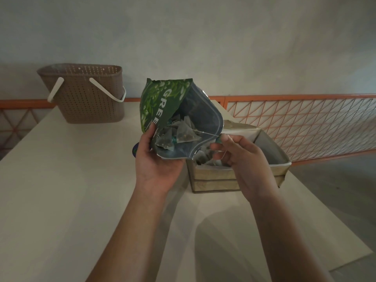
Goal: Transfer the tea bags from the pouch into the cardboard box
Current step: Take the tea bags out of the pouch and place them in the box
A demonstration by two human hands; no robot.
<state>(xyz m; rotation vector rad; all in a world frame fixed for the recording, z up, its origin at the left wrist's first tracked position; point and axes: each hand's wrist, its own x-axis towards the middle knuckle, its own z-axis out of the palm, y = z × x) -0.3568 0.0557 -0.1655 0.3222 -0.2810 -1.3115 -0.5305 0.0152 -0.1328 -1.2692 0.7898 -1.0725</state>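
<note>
Pouch [173,110], soft and crinkly, gripped at its lower edge by left hand [156,159]; right hand [242,157] fingers [218,140] pinching a feather-light tea bag [184,134] by its string, above cardboard box [270,151].

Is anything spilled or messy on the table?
No spill shows. The tea bags are inside the open pouch or the cardboard box. The left hand tips the pouch while the right hand pulls a string, which suits the job.

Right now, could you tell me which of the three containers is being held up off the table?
The green pouch, gripped by the left hand; basket and cardboard box rest on the table.
</note>
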